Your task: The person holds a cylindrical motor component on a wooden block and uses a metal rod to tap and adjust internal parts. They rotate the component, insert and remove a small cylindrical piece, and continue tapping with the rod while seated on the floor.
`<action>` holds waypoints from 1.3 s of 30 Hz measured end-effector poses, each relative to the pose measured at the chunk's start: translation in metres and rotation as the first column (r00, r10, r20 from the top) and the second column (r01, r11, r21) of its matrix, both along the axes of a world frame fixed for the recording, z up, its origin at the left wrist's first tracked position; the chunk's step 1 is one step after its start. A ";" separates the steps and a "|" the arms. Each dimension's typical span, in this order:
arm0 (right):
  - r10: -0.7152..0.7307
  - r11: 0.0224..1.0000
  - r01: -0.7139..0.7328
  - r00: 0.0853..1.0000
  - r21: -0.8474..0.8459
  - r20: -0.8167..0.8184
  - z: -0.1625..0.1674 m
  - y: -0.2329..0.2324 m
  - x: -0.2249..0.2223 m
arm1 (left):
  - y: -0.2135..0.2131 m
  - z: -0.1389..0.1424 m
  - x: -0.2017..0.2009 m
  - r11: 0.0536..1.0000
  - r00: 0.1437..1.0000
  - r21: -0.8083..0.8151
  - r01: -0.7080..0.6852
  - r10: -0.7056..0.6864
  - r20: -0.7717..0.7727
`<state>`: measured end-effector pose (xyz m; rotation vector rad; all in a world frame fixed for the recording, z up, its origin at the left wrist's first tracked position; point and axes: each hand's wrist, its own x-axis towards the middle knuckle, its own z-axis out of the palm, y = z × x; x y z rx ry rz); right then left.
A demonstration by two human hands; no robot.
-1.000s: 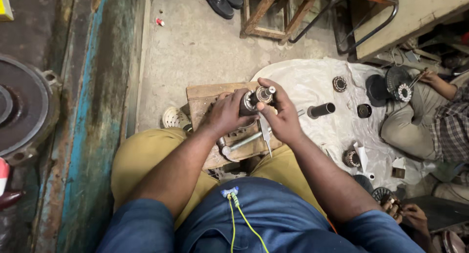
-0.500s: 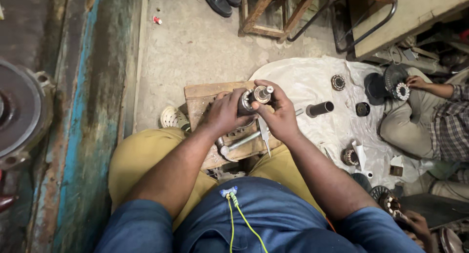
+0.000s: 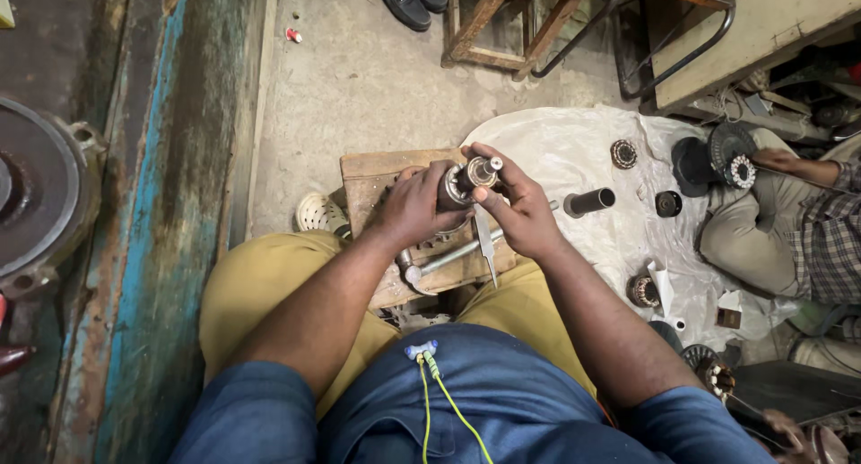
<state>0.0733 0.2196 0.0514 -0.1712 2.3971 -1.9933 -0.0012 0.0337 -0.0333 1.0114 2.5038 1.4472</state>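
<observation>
Biggest thing in view is the rusty, paint-flaked metal bench [image 3: 134, 249] down the left side, streaked with blue-green, with a heavy round cast housing [image 3: 36, 195] sitting on it. The floor is rough grey concrete. Spread over it on the right is a crinkly white plastic sheet [image 3: 574, 150] with small parts scattered on it: one black tube [image 3: 589, 200] lying on its side, two wound copper-coloured rotors [image 3: 642, 290], one small toothed ring [image 3: 623, 153] and one short dark bush [image 3: 667, 203].

A worn wooden block [image 3: 372, 173] sits between the knees, with a steel rod [image 3: 448, 256] lying across it.

Above the block, the left hand [image 3: 414, 204] is wrapped snugly around the dark body of a cylindrical motor armature [image 3: 466, 182], holding it up off the wood. The right hand [image 3: 516, 208] pinches the shiny metal shaft end with thumb and fingertips, and a thin flat metal blade [image 3: 485, 244] hangs down under that palm.

At the far right, another person's hand [image 3: 776, 161] rests on a black fan-like part [image 3: 731, 155].
</observation>
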 end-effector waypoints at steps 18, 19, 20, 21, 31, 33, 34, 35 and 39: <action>-0.028 0.998 0.030 0.999 0.054 -0.026 -0.006 0.002 -0.015 | 0.000 -0.001 0.000 1.000 1.000 0.027 0.006 -0.006 0.008; -0.099 0.992 0.101 0.995 0.073 -0.023 -0.009 -0.003 -0.017 | 0.001 -0.002 0.000 0.999 1.000 0.036 0.004 -0.005 0.005; -0.172 0.981 0.173 0.985 0.092 -0.021 -0.013 -0.008 -0.017 | 0.001 -0.003 0.000 0.999 1.000 0.035 0.004 -0.004 0.008; -0.243 0.963 0.244 0.970 0.113 -0.023 -0.014 -0.010 -0.017 | 0.001 -0.003 0.000 0.999 1.000 0.035 0.002 -0.002 0.009; -0.224 0.965 0.230 0.973 0.128 -0.062 -0.021 -0.011 -0.014 | 0.000 -0.001 0.001 0.996 1.000 0.087 0.007 -0.006 -0.020; -0.263 0.959 0.269 0.962 0.088 -0.069 -0.025 -0.016 -0.015 | 0.000 0.001 0.001 1.000 0.998 -0.022 -0.007 0.008 0.061; -0.212 0.973 0.219 0.972 0.070 -0.098 -0.025 -0.016 -0.013 | 0.000 0.001 0.001 0.997 0.994 -0.078 -0.015 0.024 0.106; -0.161 0.984 0.169 0.979 0.054 -0.123 -0.023 -0.015 -0.009 | 0.000 0.001 0.001 0.999 0.997 -0.039 -0.005 0.008 0.082; -0.091 0.996 0.092 0.993 0.003 -0.081 -0.015 -0.012 -0.001 | -0.001 -0.004 0.001 0.999 0.999 0.037 0.012 -0.013 0.037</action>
